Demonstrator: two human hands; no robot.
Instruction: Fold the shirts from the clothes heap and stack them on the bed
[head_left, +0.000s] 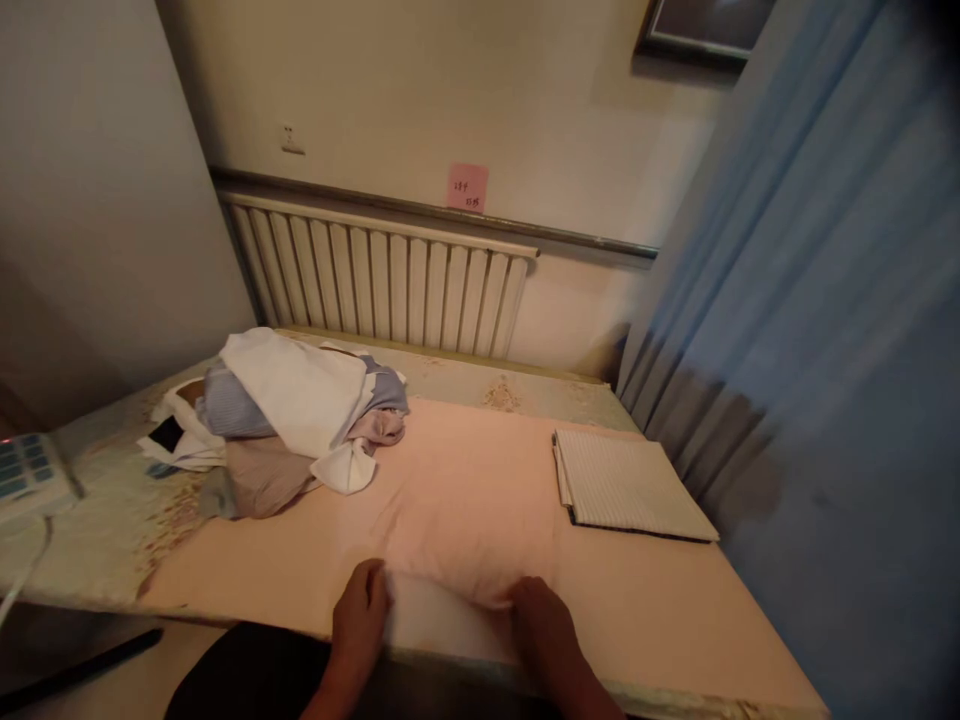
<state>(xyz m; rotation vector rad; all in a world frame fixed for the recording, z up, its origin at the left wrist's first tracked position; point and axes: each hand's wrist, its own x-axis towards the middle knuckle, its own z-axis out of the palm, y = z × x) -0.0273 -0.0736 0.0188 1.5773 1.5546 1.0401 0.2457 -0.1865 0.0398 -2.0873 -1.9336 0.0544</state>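
The left hand [361, 605] and the right hand [546, 628], both bare, have their fingers closed on the near edge of a thin pale-pink cloth [472, 520], gripping it near 2 corners. From where I stand, that cloth lies at the lower centre of the frame, on a smooth salmon-pink table cover [660, 610]. Left of centre I see a rumpled heap of white, blue-grey and mauve garments [300, 400]; right of centre sits a flat, folded, cream striped fabric with a dark edge [634, 485]. A cream ribbed radiator [390, 280] crosses the upper left and centre, and a pleated blue curtain [825, 350] fills the right side.
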